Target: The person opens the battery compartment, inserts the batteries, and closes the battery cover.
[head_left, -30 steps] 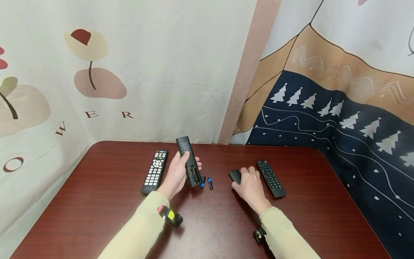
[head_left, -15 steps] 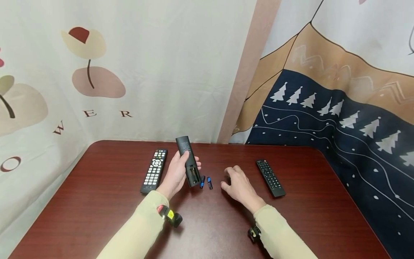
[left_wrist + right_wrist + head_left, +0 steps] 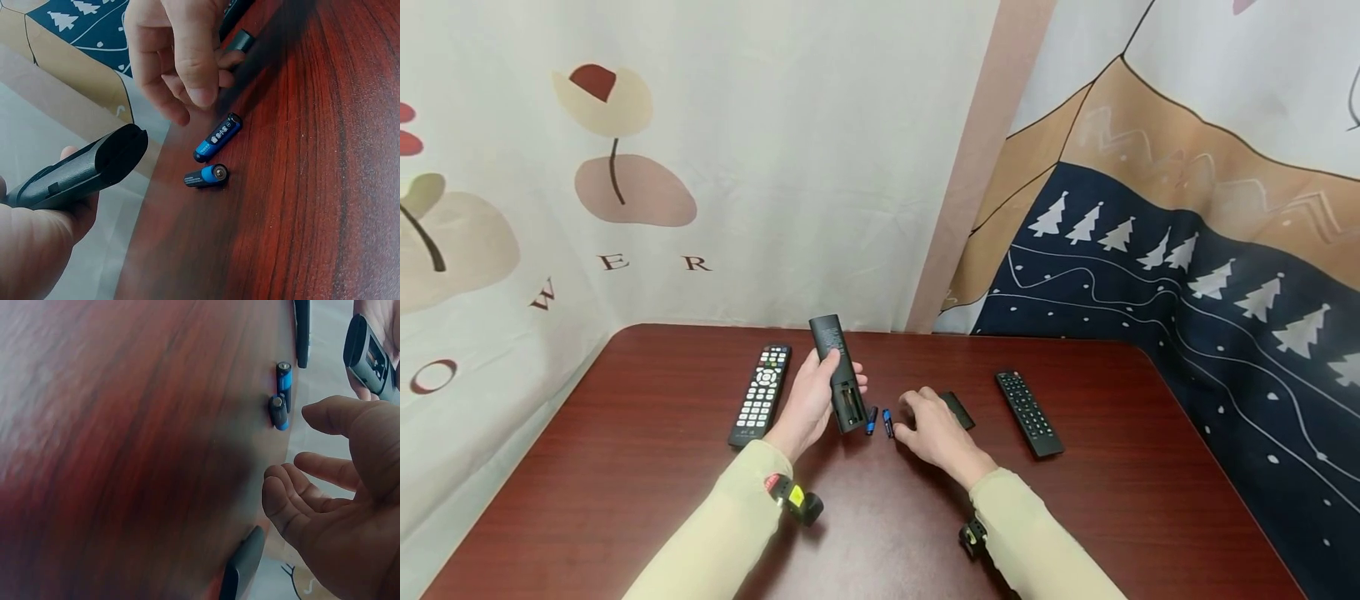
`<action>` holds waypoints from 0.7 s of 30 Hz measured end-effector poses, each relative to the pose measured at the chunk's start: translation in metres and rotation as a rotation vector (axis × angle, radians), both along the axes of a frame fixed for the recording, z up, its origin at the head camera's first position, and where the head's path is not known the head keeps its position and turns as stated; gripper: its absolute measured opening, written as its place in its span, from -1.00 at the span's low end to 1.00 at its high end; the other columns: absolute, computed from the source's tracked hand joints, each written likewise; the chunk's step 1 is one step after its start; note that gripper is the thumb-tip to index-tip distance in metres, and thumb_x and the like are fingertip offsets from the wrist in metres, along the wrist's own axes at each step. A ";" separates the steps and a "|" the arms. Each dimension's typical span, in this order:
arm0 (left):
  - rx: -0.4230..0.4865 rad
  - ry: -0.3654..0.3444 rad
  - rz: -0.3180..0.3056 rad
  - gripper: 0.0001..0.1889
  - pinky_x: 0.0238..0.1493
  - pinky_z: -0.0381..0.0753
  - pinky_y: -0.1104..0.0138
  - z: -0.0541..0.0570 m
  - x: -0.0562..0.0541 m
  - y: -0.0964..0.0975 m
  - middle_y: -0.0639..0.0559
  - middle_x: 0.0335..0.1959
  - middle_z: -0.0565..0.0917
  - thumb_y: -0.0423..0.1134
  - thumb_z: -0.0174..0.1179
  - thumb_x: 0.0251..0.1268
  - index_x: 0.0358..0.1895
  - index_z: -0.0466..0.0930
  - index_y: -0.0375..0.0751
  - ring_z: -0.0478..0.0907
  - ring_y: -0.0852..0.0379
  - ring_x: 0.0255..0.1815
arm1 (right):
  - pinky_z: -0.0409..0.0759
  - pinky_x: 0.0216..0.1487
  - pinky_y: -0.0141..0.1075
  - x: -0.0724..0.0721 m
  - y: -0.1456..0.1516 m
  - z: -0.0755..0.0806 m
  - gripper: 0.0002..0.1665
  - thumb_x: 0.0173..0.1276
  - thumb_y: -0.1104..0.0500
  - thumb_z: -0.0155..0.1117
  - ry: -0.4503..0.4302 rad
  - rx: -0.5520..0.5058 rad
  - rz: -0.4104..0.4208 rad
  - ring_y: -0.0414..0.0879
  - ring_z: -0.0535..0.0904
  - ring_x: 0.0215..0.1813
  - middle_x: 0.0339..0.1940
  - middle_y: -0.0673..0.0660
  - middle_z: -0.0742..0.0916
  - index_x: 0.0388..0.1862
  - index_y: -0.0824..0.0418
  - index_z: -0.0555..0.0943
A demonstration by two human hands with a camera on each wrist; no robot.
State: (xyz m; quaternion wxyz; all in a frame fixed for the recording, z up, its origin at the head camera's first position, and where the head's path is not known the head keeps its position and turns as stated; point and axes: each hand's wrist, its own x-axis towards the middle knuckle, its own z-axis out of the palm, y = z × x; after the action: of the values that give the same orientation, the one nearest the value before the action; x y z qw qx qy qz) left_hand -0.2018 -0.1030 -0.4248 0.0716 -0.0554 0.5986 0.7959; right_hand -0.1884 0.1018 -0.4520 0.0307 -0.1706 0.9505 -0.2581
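My left hand (image 3: 808,400) grips a black remote control (image 3: 838,375), its back turned up and its battery bay uncovered. The bay looks to have no battery in it. Two blue-and-black batteries lie on the table between my hands: one battery (image 3: 871,421) near the remote's lower end, the other battery (image 3: 888,423) just left of my right fingertips. Over the table hovers my right hand (image 3: 936,429), fingers loosely bent, thumb apart, nothing held; a gap to the batteries shows in the right wrist view. Beside its knuckles lies a black battery cover (image 3: 958,410), partly hidden by the hand.
A remote with pale buttons (image 3: 760,396) lies left of my left hand. Another black remote (image 3: 1028,414) lies to the right, buttons up. The reddish-brown table (image 3: 1112,500) ends at a printed curtain (image 3: 775,167) behind.
My right hand has let go of the battery cover and moved left to beside the batteries. The cover now shows on the table right of the hand. My left hand keeps the remote still.
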 end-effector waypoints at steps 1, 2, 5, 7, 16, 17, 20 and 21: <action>0.001 0.001 -0.001 -0.51 0.27 0.59 -0.02 0.000 0.000 0.000 -0.27 0.07 0.58 -0.11 -0.26 0.76 0.59 0.06 -0.11 0.69 -0.09 0.03 | 0.57 -0.15 -0.12 0.000 -0.001 0.000 -0.65 0.32 0.17 0.41 -0.003 -0.002 0.005 -0.05 0.51 -0.21 -0.18 0.11 0.59 0.07 0.23 0.65; 0.002 0.002 -0.002 -0.51 0.26 0.59 -0.01 0.000 0.000 0.000 -0.29 0.08 0.57 -0.11 -0.26 0.76 0.59 0.07 -0.11 0.70 -0.04 -0.01 | 0.57 -0.15 -0.13 -0.001 -0.003 -0.001 -0.66 0.33 0.18 0.41 -0.005 -0.001 0.010 -0.06 0.51 -0.22 -0.18 0.10 0.59 0.06 0.23 0.65; -0.001 0.004 -0.004 -0.51 0.26 0.60 -0.01 0.001 0.001 -0.001 -0.31 0.10 0.56 -0.11 -0.26 0.76 0.59 0.06 -0.12 0.71 0.02 -0.05 | 0.56 -0.18 -0.16 -0.002 -0.007 -0.002 -0.69 0.35 0.17 0.40 -0.015 0.005 0.014 -0.07 0.49 -0.23 -0.19 0.09 0.59 0.04 0.21 0.65; -0.005 0.003 -0.005 -0.51 0.27 0.59 -0.02 0.002 0.001 -0.001 -0.30 0.10 0.56 -0.11 -0.26 0.76 0.59 0.05 -0.11 0.70 0.00 -0.03 | 0.54 -0.19 -0.17 -0.003 -0.009 -0.002 -0.71 0.37 0.16 0.39 -0.026 0.004 0.013 -0.08 0.48 -0.24 -0.19 0.08 0.58 0.04 0.21 0.65; 0.002 -0.004 -0.007 -0.51 0.30 0.56 -0.05 0.001 0.001 -0.001 -0.44 0.22 0.49 -0.11 -0.27 0.76 0.59 0.06 -0.12 0.70 -0.03 0.00 | 0.52 -0.25 -0.21 -0.008 -0.021 -0.004 -0.67 0.35 0.19 0.40 -0.021 0.037 0.020 -0.09 0.47 -0.29 -0.22 0.09 0.57 0.06 0.24 0.65; 0.004 -0.004 -0.009 -0.51 0.30 0.56 -0.04 0.001 0.001 -0.001 -0.46 0.24 0.48 -0.11 -0.27 0.76 0.59 0.05 -0.12 0.70 -0.08 0.03 | 0.53 -0.24 -0.20 -0.008 -0.022 -0.004 -0.67 0.35 0.19 0.40 -0.024 0.040 0.016 -0.08 0.48 -0.28 -0.20 0.10 0.57 0.07 0.24 0.65; 0.003 -0.002 -0.011 -0.51 0.32 0.54 -0.06 0.001 0.001 -0.001 -0.45 0.23 0.49 -0.12 -0.27 0.76 0.59 0.05 -0.13 0.64 -0.24 0.15 | 0.60 -0.19 -0.16 -0.009 -0.025 -0.005 -0.63 0.35 0.18 0.40 -0.031 0.055 0.010 -0.06 0.54 -0.24 -0.12 0.15 0.61 0.10 0.26 0.64; 0.002 -0.003 -0.011 -0.51 0.33 0.54 -0.06 0.001 0.001 -0.001 -0.44 0.23 0.49 -0.12 -0.27 0.76 0.59 0.05 -0.12 0.62 -0.28 0.19 | 0.62 -0.16 -0.15 -0.009 -0.026 -0.005 -0.62 0.35 0.18 0.40 -0.032 0.060 0.007 -0.04 0.56 -0.22 -0.10 0.17 0.61 0.11 0.26 0.64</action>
State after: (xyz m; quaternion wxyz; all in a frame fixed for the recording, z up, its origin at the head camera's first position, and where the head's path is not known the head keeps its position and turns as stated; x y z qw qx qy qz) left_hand -0.2009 -0.1044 -0.4241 0.0770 -0.0530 0.5979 0.7961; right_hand -0.1976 0.0760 -0.4571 0.0518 -0.1686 0.9565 -0.2323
